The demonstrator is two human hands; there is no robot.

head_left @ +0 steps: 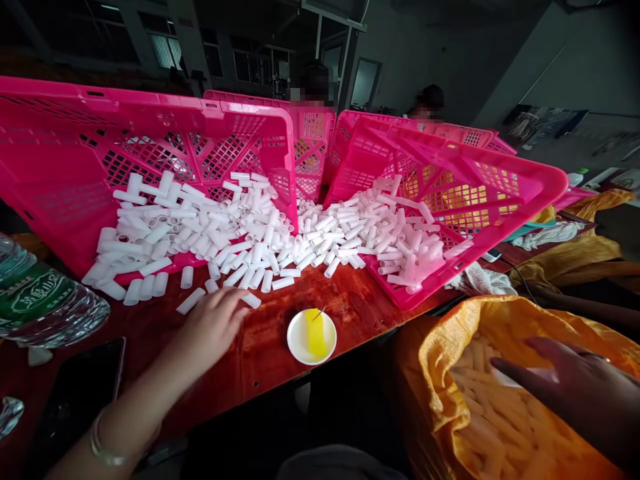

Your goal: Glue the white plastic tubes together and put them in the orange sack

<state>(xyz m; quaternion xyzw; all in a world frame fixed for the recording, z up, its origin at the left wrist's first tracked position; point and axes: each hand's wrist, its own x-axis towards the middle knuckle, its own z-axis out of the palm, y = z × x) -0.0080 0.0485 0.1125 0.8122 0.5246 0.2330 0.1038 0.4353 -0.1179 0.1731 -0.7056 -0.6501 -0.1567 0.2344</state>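
My left hand (213,327) lies on the red-brown table (270,347), fingers stretched toward a loose white plastic tube (251,301) at the edge of the spilled pile (240,247). It holds nothing. My right hand (565,383) hovers with spread fingers over the open orange sack (450,360) full of tubes. Under the fingers a pale tube shows, but I cannot tell whether the hand grips it. A small white dish (311,337) with yellow liquid and a thin stick sits between the hands.
Two pink plastic crates, left (75,147) and right (480,180), lie tipped with tubes spilling out. More pink crates stand behind, with people beyond them. A water bottle (40,300) and a dark phone (85,387) lie at the left. Cloths lie at the right.
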